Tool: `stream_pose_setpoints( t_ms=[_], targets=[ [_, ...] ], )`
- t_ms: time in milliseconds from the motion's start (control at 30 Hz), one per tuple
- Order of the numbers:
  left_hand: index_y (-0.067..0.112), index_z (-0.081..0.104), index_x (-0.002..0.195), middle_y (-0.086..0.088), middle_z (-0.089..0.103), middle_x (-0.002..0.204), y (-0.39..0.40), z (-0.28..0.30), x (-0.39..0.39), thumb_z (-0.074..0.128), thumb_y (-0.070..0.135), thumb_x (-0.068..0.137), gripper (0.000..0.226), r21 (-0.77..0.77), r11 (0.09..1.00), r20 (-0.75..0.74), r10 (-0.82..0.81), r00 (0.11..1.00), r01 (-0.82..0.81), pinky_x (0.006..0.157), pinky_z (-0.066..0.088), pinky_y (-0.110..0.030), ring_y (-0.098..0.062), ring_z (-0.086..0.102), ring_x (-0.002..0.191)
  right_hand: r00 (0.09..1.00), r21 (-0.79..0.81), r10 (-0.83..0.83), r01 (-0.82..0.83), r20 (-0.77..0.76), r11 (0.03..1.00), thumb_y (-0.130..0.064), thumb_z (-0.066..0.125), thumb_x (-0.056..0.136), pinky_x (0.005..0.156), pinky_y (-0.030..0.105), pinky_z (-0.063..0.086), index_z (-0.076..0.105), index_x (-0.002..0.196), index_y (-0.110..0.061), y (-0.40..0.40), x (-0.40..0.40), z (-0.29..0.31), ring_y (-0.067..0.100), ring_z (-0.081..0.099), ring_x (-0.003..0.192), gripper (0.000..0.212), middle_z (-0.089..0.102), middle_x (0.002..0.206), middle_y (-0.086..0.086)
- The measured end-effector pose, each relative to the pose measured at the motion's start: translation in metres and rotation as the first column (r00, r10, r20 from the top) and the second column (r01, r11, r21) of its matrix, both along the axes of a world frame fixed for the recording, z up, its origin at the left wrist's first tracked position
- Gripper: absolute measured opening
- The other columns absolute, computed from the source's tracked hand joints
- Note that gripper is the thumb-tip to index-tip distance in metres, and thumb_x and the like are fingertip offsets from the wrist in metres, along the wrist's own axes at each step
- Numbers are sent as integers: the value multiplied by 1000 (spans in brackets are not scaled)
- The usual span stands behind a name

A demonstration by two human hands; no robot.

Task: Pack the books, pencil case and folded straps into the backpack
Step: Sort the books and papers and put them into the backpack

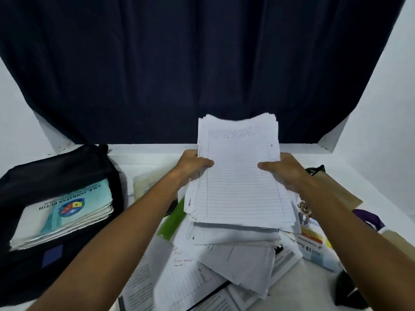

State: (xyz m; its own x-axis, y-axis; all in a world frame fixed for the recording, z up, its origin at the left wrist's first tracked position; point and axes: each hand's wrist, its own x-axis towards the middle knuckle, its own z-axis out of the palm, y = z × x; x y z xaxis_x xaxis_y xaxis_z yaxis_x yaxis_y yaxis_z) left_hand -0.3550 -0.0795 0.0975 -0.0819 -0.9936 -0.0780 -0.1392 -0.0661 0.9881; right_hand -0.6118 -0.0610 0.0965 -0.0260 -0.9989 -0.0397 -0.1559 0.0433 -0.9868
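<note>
Backpack (67,167) mouth at left lay open, books (62,212) inside; loose papers (224,261) cluttered centre; far table (152,153) bare.

Single head-worn wide-angle view, forward and down, close over the table (143,153).

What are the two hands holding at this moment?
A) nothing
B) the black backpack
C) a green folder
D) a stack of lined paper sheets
D: the left hand and the right hand grip the two sides of a stack of lined paper, raised above the loose papers on the table.
</note>
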Motion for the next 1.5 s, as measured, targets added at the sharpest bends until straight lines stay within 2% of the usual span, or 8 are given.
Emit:
stream_pose_setpoints(
  t_ms=[133, 433, 567, 767, 1000, 1167, 1233, 1500],
  targets=[
    [7, 64, 83, -4, 60, 71, -1, -31, 4, 71, 10, 85, 8, 135, 989, 273, 13, 962, -51, 51, 42, -19, -15, 54, 60, 978, 221, -52, 98, -204, 970, -13, 74, 83, 85, 36, 50, 59, 106, -6, -13, 8, -33, 27, 63, 95, 29, 66, 103, 8],
    [7, 61, 66, -7, 59, 57, -3, -80, -10, 68, 9, 80, 16, 209, 964, 298, 99, 950, -166, 44, 40, -16, -17, 52, 46, 840, 167, -142, 264, -524, 950, -23, 72, 79, 90, 41, 51, 59, 116, -6, -20, 25, -78, 35, 57, 110, 43, 64, 114, 13],
    [4, 70, 82, -6, 68, 68, -1, -85, -15, 65, 10, 65, 19, 86, 965, 332, 207, 920, -248, 56, 54, -31, -23, 63, 58, 880, 153, -142, 234, -453, 960, -17, 72, 79, 88, 39, 53, 60, 121, -5, -18, 21, -79, 31, 61, 107, 45, 65, 119, 12],
    [10, 47, 119, -16, 67, 103, -10, -74, -11, 79, -5, 67, 62, 231, 947, -155, 261, 953, -221, 72, 59, -38, -30, 68, 87, 951, 144, -168, 211, -260, 967, -8, 72, 79, 92, 43, 53, 68, 113, -5, -17, 14, -82, 30, 63, 104, 34, 68, 114, 11],
    [-1, 58, 124, -18, 69, 112, -8, -58, -9, 56, -12, 88, 38, 163, 986, -363, 83, 928, -24, 65, 60, -37, -29, 70, 87, 985, 45, -173, 173, -12, 984, -5, 74, 81, 81, 34, 55, 69, 100, -18, -8, 4, -77, 23, 68, 96, 24, 72, 105, 6],
    [4, 57, 123, -16, 69, 114, 1, -29, -1, 54, -10, 89, 37, -8, 999, -503, -34, 864, 35, 70, 60, -39, -29, 71, 93, 922, 25, -61, 55, 382, 998, -5, 84, 69, 71, 41, 57, 35, 142, -15, -6, -14, -38, 27, 68, 98, 89, 66, 117, 12],
    [5, 59, 117, -12, 72, 107, 5, -15, -1, 52, -10, 89, 33, -91, 994, -530, -95, 843, 55, 71, 60, -39, -28, 71, 92, 914, 0, 132, -143, 384, 990, -20, 96, 48, 76, 41, 59, 48, 137, -10, -4, -22, -16, 29, 69, 102, 101, 69, 117, 12],
    [10, 56, 121, -10, 68, 118, 11, 21, -3, 55, -7, 91, 35, -384, 923, -409, -155, 899, -15, 92, 55, -36, -25, 66, 111, 993, -431, 14, 39, 119, 901, 3, 62, 88, 71, 15, 54, 68, 97, -14, 20, 1, 13, 2, 70, 83, 20, 74, 83, -16]
  ],
)
